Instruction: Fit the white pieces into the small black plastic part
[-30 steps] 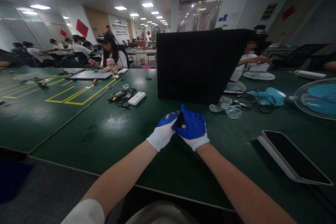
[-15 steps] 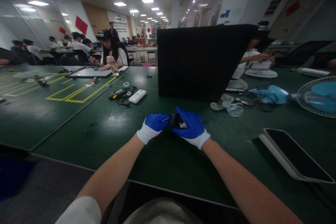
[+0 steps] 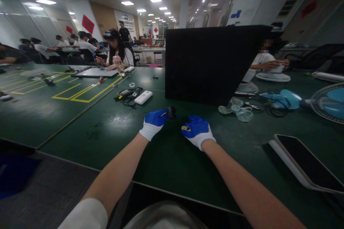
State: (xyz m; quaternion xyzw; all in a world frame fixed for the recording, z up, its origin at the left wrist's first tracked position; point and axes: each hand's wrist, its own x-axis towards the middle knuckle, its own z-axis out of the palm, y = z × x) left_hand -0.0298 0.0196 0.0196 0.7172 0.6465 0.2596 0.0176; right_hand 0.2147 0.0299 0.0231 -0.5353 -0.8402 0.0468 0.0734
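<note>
Both my hands wear blue and white gloves above the green table (image 3: 166, 164). Pinched in the fingers of my left hand (image 3: 155, 120) is a small black object (image 3: 171, 112), too small to make out in detail. My right hand (image 3: 197, 130), a short way to the right, has its fingers curled around a small pale round piece (image 3: 185, 128). The two hands are apart. A large black box (image 3: 206, 64) stands just beyond them.
Left of the box lie a white power bank (image 3: 143, 97) and black cables (image 3: 128, 94). Clear fan blades (image 3: 238, 109), a fan (image 3: 329, 102) and a phone-like device (image 3: 309, 161) are on the right. People sit across the table.
My hands have moved apart. The black object, before between both hands, is now only in my left hand, and the pale piece shows in my right. The view has shifted slightly.
</note>
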